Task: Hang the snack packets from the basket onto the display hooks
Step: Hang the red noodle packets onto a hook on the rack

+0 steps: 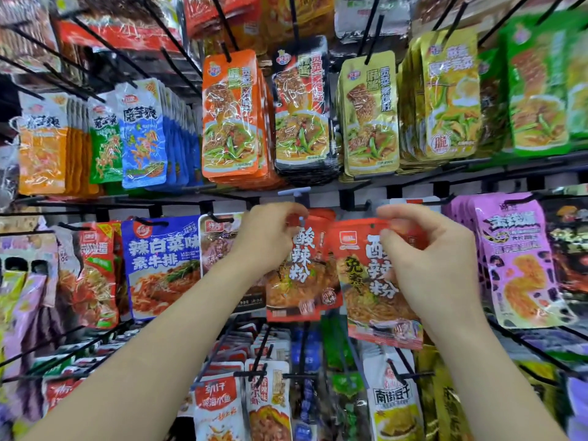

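Note:
My right hand [426, 249] pinches the top right corner of a red snack packet [366, 281], which hangs tilted in front of the display. Just left of it, my left hand [270, 233] holds the top of a matching red packet [302, 275] that hangs at a hook tip [301, 220] in the middle row. The two red packets overlap slightly. The basket is out of view.
Rows of hooks full of snack packets surround my hands: orange [234, 116], black [300, 106] and yellow [370, 116] packets above, a blue packet [162, 265] to the left, purple packets [515, 262] to the right. Black hook rods [261, 361] jut out below.

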`<state>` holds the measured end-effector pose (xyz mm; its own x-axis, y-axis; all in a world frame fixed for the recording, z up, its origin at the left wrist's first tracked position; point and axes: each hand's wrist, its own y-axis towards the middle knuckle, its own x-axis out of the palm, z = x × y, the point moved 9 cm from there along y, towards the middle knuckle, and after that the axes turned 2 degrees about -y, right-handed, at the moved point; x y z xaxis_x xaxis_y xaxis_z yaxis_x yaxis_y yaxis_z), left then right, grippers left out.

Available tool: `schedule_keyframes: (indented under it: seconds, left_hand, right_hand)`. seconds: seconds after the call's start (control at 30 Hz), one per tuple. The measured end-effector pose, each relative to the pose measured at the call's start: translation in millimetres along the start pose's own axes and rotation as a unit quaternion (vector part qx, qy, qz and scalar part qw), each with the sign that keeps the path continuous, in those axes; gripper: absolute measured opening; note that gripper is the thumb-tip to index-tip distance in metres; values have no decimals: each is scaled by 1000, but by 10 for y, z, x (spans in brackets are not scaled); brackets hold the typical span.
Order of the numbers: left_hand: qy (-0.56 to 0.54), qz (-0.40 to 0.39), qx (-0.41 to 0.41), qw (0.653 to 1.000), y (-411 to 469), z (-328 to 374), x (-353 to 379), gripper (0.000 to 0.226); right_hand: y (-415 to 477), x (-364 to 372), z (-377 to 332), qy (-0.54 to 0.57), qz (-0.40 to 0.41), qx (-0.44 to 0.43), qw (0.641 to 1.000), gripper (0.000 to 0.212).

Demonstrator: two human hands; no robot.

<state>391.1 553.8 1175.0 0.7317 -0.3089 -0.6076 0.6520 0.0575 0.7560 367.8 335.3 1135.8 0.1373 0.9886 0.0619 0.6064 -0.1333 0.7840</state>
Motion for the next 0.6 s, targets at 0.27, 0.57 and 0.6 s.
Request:
schedule_keyframes:
  seconds: [0.27, 0.57, 0.6]
  left_hand:
    - [207, 22, 98, 973, -1, 190, 38, 46]
    - [-407, 58, -34, 911, -567, 172, -417, 16]
    - [-387, 38, -14, 921, -584, 256, -427, 14]
  right_hand:
    - [-89, 247, 140, 153, -69, 128, 977, 22]
    - [-50, 455, 182, 210, -82, 168, 960, 20]
    - [-43, 500, 153, 206, -84, 161, 962, 21]
